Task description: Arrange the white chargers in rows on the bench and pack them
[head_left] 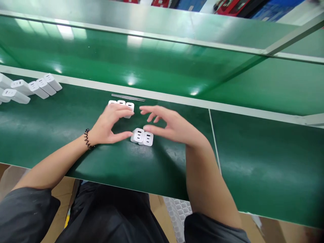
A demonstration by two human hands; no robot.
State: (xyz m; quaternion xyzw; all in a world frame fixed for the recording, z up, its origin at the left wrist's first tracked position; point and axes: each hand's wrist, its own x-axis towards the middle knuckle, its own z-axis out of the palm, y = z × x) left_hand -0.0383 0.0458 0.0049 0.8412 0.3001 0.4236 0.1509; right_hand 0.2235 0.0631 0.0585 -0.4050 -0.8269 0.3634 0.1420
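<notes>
Two white USB charger blocks (pixel 143 136) stand side by side on the green bench, their port faces turned up. Behind them is a row of three more white chargers (pixel 129 107), partly covered by my left hand (pixel 111 123). That hand is open, fingers stretched over the row, its thumb close to the left charger of the front pair. My right hand (pixel 168 123) hovers just right of and above the pair, open, with its fingers apart and its thumb near the chargers' top edge. I cannot tell whether either thumb touches them.
Metal tweezers (pixel 128 97) lie behind the row, along the bench's back rail. Several more white chargers (pixel 42 87) stand or lean at the far left. A green panel (pixel 157 64) rises behind the bench (pixel 265 162). Red and blue bins (pixel 233 6) show beyond the upper ledge.
</notes>
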